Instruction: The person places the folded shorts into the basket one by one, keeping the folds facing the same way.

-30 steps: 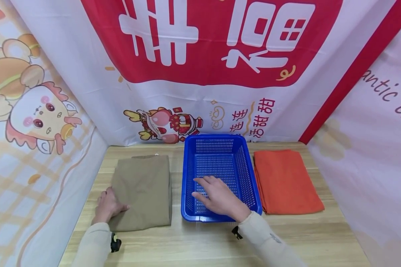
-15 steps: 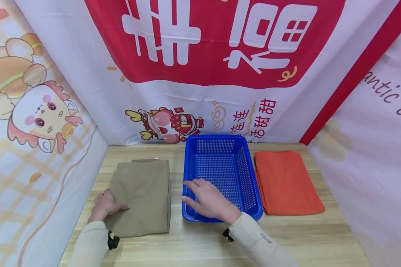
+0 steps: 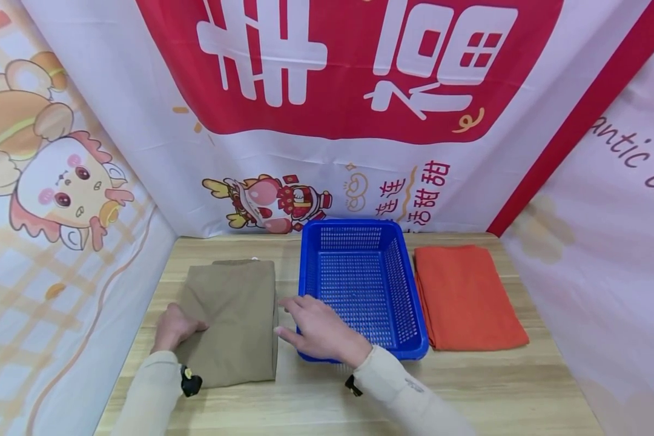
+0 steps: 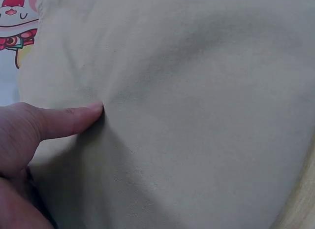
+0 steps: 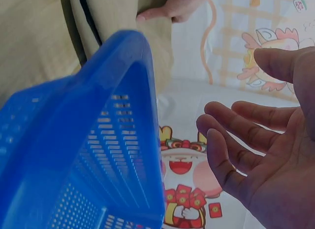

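A folded khaki cloth [image 3: 234, 321] lies in a thick stack on the left of the table. My left hand [image 3: 175, 327] pinches its left edge, the thumb on top and the other fingers hidden beneath. Creases spread from the thumb [image 4: 74, 119] across the fabric in the left wrist view. My right hand [image 3: 321, 330] hovers over the left rim of a blue plastic basket [image 3: 411, 290], fingers loosely spread toward the khaki cloth and holding nothing. In the right wrist view its fingers [image 5: 246, 130] are apart from the basket rim.
To the right of the basket a folded orange cloth [image 3: 469, 297] lies flat on the wooden table [image 3: 327, 406]. Printed fabric hangings [image 3: 332, 181] enclose the table at the back and on both sides.
My right hand has moved left, from over the basket to past its left rim. The khaki cloth has shifted slightly toward me and now creases at my left thumb.
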Demonstrator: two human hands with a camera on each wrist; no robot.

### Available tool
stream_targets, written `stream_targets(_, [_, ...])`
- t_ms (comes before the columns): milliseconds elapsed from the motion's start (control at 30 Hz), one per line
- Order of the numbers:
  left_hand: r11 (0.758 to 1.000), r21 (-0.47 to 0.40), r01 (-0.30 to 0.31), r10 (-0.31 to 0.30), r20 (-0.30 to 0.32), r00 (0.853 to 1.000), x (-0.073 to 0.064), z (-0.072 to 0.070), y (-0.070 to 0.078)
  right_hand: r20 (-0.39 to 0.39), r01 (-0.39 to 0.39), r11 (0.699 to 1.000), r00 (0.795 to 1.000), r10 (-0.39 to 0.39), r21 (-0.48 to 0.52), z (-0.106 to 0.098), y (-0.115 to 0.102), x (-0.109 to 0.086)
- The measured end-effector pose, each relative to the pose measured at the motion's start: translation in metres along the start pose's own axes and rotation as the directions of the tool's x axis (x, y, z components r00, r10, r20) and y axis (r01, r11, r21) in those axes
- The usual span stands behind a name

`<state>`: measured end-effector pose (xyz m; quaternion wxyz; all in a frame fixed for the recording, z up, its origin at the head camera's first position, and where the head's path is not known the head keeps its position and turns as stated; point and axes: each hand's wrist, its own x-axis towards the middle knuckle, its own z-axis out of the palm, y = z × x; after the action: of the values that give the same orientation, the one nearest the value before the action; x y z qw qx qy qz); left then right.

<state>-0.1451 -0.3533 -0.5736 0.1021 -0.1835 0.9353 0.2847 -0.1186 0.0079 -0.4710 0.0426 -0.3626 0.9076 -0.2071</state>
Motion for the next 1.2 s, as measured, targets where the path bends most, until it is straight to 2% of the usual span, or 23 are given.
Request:
stream_targets(333, [0.997, -0.072, -0.027, 0.033, 0.092, 0.995, 0.007, 0.003, -0.01, 0.057, -0.028, 1.0, 0.998, 0.027, 0.006, 0.012, -0.019, 0.018])
stream_targets(733, [0.995, -0.04, -0.087, 0.094, 0.199, 0.975, 0.004, -0.001, -0.019, 0.137, -0.157, 0.982, 0.98, 0.143, 0.101, 0.044, -0.037, 0.041])
stream_targets(867, [0.995, -0.031, -0.093, 0.098, 0.231, 0.968, 0.002, -0.003, -0.021, 0.181, -0.234, 0.965, 0.96, 0.211, 0.114, 0.054, -0.041, 0.049])
stream_targets(967, [0.993, -0.023, -0.113, 0.115, 0.232, 0.966, 0.0, -0.003, -0.022, 0.216, -0.302, 0.945, 0.938, 0.271, 0.124, 0.061, -0.043, 0.054])
stream_targets(1100, [0.989, -0.033, -0.141, 0.145, 0.22, 0.965, -0.001, -0.003, -0.023, 0.239, -0.402, 0.905, 0.901, 0.363, 0.142, 0.07, -0.045, 0.062])
stream_targets(1200, [0.989, -0.051, -0.137, 0.146, 0.23, 0.962, -0.002, -0.002, -0.023, 0.225, -0.463, 0.875, 0.876, 0.427, 0.142, 0.079, -0.045, 0.067])
